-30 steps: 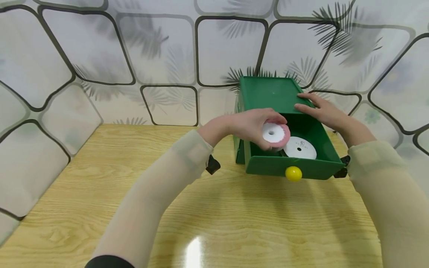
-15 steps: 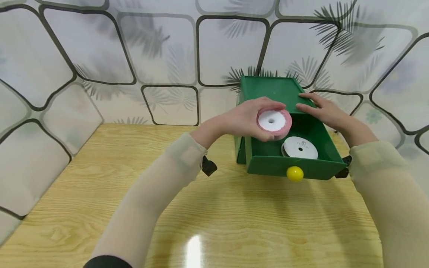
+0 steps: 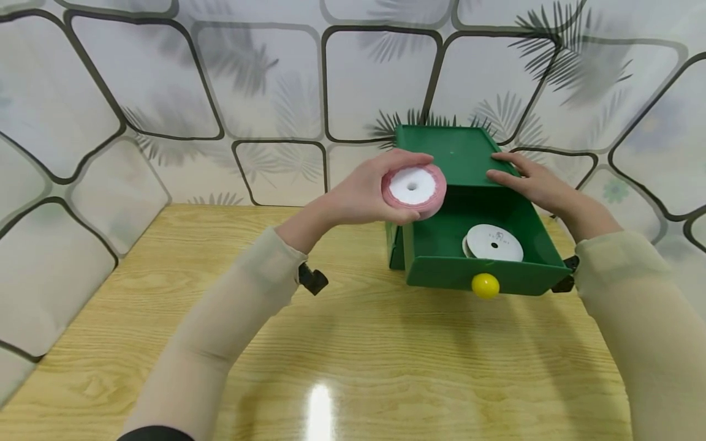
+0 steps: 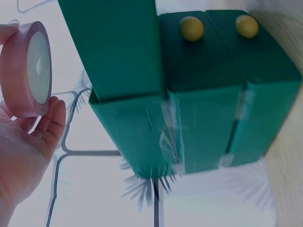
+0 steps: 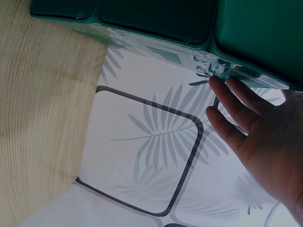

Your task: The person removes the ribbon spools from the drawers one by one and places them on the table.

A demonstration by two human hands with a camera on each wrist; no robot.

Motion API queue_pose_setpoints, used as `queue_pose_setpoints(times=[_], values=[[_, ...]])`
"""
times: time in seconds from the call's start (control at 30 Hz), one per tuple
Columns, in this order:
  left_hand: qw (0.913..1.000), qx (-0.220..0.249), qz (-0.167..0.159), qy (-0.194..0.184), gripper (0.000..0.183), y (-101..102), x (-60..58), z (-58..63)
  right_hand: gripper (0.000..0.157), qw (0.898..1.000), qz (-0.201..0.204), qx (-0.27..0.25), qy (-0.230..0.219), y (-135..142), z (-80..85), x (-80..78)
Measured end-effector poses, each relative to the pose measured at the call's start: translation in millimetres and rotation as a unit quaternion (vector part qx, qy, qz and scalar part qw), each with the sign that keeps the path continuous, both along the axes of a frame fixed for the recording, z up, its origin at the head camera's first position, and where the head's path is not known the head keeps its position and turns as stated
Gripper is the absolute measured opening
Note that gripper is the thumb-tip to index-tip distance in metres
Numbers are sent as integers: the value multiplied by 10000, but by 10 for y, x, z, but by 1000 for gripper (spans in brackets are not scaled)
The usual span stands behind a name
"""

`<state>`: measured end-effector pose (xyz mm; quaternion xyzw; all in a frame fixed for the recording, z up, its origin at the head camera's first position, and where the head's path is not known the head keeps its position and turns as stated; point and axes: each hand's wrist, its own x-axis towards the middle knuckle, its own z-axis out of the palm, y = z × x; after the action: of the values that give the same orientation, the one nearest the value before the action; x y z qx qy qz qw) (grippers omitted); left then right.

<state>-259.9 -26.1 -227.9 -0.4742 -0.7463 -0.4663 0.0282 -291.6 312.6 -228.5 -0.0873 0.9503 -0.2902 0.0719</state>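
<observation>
Pale wood grain runs across the desk (image 3: pixel 397 367), spread out beneath both hands. Closest to the person, below the hands and between them, a yellow knob (image 3: pixel 485 286) sits on the front of a green drawer (image 3: pixel 441 274), which is pulled out, with a white spool (image 3: pixel 493 245) lying inside, lower than the right hand. Up and to the left of that spool, the left hand (image 3: pixel 355 193) grips a roll of pink ribbon (image 3: pixel 416 195) in the air by the drawer's left side, thumb on the lower rim and fingers on the upper. It is probably light, firm at the core and a little soft round the outside; the ribbon looks smooth enough to slip under a loose touch, though breaking seems unlikely. Holding across the outer rim, as here, seems sound, with even pressure so the layers don't slide sideways or unwind; the flat faces would give a second hold. Well apart from it, the right hand (image 3: pixel 543 184) holds nothing, its fingers spread at the right edge of the green box (image 3: pixel 449 150); how hard it presses, I cannot tell. Beyond both hands rises a leaf-patterned wall covering (image 3: pixel 380 79).
</observation>
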Motion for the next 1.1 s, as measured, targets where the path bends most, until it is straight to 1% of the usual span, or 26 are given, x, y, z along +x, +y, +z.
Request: queue_pose_setpoints(times=[0.17,0.37,0.43,0.6,0.73,0.83,0.9,1.1], values=[[9994,-61,311,-98,73,-217,-10,-75,77,10000,53,-2,30,1,-3,8],[9966,-237,786,-73,76,-510,-16,-198,77,9999,110,-53,37,1,-2,20],[9957,-194,893,-121,76,-605,-11,-249,77,9999,105,-72,45,-1,-4,21],[9925,-94,1159,-373,75,-821,-13,-399,78,9999,100,-74,53,2,-13,29],[9864,-174,1538,-563,75,-982,-31,-535,78,9999,90,-96,52,11,-21,37],[9809,-237,1815,-656,74,-1098,-50,-640,78,9999,73,-115,44,14,-26,43],[9766,-289,1981,-782,74,-1179,-64,-716,78,9999,66,-113,44,13,-30,44],[9629,-454,2380,-1191,78,-1435,-120,-935,78,9999,54,-106,53,-2,-24,41]])
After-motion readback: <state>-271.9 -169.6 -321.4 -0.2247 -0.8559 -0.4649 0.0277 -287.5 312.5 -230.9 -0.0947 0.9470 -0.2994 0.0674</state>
